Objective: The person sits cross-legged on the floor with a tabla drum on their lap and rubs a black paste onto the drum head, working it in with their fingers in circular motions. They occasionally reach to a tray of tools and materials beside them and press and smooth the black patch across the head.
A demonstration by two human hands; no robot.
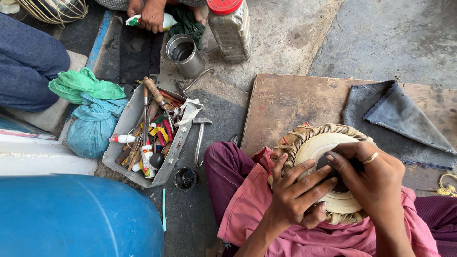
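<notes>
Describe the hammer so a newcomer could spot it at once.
Start at the grey metal tool tray left of the person's knee. Just off its right edge, on the dark mat, lies the hammer, head toward the steel cup. Unlike the tray's colourful clutter, it lies alone and is all bare metal.

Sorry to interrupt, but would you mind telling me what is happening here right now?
A seated person holds a small drum with a braided rim on a pink cloth over their lap. The left hand steadies the drumhead, and the right hand presses on its black centre patch. A metal tray of tools lies on the ground nearby, a hammer beside it.
</notes>
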